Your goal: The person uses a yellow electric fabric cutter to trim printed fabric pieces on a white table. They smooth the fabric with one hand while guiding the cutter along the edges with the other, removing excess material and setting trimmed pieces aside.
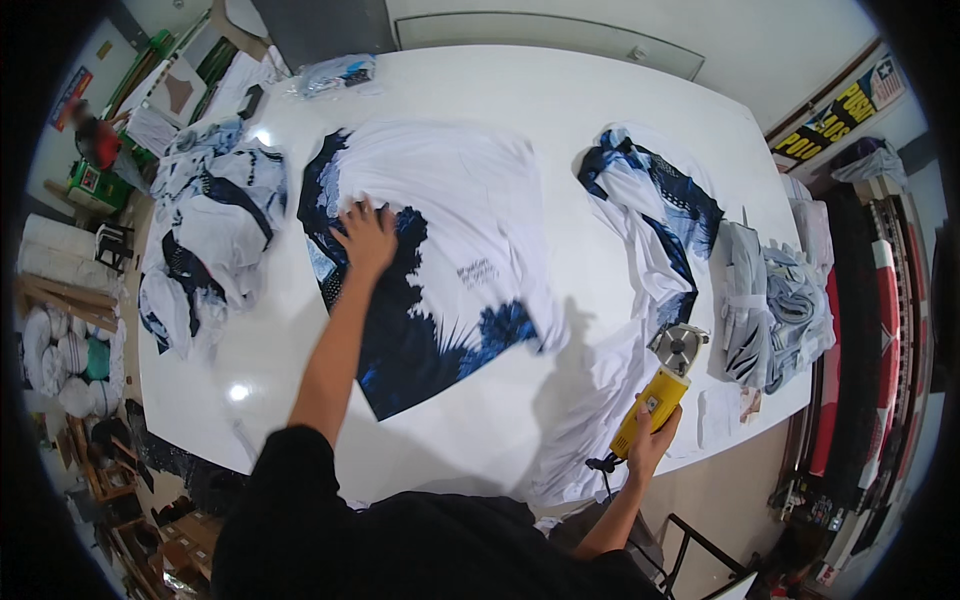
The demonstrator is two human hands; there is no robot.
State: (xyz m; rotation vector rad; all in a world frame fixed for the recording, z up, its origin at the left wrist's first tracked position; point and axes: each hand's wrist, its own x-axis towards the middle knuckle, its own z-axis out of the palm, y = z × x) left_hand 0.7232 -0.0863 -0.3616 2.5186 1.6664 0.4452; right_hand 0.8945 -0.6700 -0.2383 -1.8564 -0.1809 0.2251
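My left hand (365, 235) lies with fingers spread on a white fabric piece (455, 190) with a dark navy and blue leafy print, spread in the middle of the white table (480, 85). My right hand (652, 440) grips a yellow electric rotary cutter (655, 395) by its body, its round metal head raised at the right over white cloth, a dark cord trailing below. Rumpled white and navy printed fabric (220, 245) lies to the left of the middle piece, and another such heap (650, 200) to its right.
Folded grey fabric (770, 310) lies at the table's right edge, a plastic-bagged bundle (335, 75) and a small dark object (250, 101) at the back. Fabric rolls (880, 360) line the right side. A person in red (100, 140) is at the far left, near stacked white rolls (55, 240).
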